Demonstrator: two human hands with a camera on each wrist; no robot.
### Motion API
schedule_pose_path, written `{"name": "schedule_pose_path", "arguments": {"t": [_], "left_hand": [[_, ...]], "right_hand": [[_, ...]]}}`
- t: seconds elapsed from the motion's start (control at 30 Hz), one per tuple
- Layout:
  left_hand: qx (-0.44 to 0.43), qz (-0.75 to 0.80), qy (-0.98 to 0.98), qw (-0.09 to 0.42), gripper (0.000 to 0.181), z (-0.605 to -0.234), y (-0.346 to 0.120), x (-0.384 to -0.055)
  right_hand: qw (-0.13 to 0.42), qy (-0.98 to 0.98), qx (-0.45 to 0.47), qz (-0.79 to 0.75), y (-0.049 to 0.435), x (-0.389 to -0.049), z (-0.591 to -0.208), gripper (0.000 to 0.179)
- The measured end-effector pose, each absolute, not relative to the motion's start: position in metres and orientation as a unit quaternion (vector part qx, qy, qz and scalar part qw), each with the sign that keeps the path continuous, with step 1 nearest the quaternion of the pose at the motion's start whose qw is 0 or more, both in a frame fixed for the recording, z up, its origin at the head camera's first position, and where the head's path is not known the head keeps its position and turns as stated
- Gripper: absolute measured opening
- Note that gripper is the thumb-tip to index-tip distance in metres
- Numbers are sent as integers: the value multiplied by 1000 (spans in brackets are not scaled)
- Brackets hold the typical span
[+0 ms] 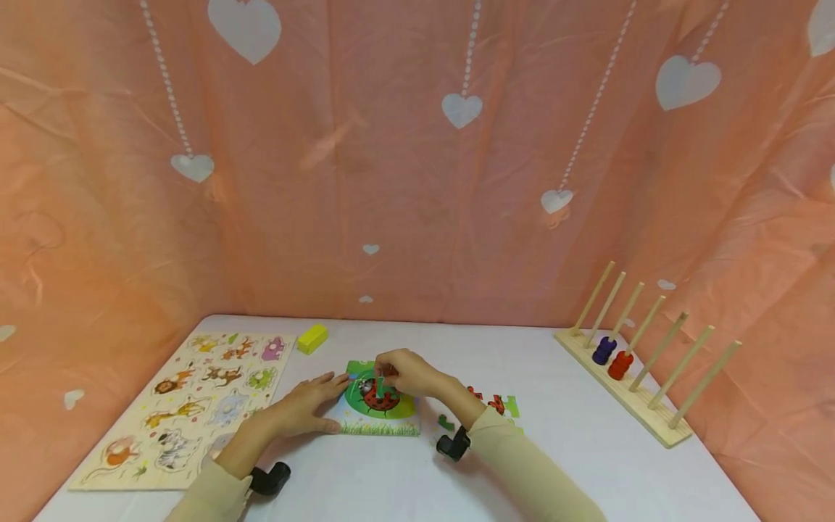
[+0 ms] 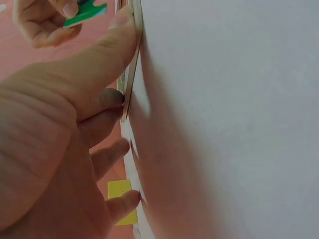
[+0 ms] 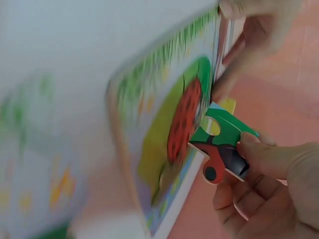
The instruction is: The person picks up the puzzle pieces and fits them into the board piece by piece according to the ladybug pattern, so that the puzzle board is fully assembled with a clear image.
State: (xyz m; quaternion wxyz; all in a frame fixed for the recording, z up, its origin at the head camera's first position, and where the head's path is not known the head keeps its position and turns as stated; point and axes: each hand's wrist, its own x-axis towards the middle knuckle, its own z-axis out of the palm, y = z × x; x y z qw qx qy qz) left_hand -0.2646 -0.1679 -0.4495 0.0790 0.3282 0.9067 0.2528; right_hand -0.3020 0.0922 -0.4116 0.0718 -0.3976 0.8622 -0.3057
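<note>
A ladybug puzzle board (image 1: pixel 381 429) with a grass border lies on the white table. My left hand (image 1: pixel 300 407) rests at its left side, thumb by the lower corner and fingers spread toward the upper edge. In the left wrist view, the thumb (image 2: pixel 107 47) lies against the board's thin edge. Above the picture, my right hand (image 1: pixel 411 373) pinches a puzzle piece (image 3: pixel 227 142) between thumb and fingers. That piece is green with red and black parts and a rounded notch; it is tilted over the board.
Loose puzzle pieces (image 1: pixel 498 404) lie right of the board, partly behind the right forearm. A wooden animal board (image 1: pixel 133 420) is at left, near a yellow block (image 1: pixel 312 338). At right stands a peg rack (image 1: pixel 667 429) with blue rings (image 1: pixel 604 351) and red rings (image 1: pixel 620 365).
</note>
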Motion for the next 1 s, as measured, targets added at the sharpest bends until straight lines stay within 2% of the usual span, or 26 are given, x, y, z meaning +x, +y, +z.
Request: {"name": "schedule_pose_path", "arguments": {"t": [0.23, 0.33, 0.5, 0.6, 0.73, 1.0], "left_hand": [[327, 254, 907, 73, 83, -449, -167, -266], [329, 257, 906, 75, 84, -450, -167, -266], [328, 259, 905, 77, 83, -451, -166, -266], [326, 257, 907, 77, 83, -452, -167, -265], [322, 257, 908, 79, 83, -451, -167, -264], [323, 256, 908, 76, 83, -449, -169, -263]], "right_hand": [[81, 871, -386, -292, 69, -295, -423, 12], [68, 889, -384, -241, 63, -290, -425, 16], [24, 911, -390, -128, 62, -283, -428, 31], [15, 915, -387, -112, 66, -281, -429, 40], [25, 915, -382, -125, 72, -281, -430, 46], [41, 915, -373, -147, 80, -282, -431, 46]]}}
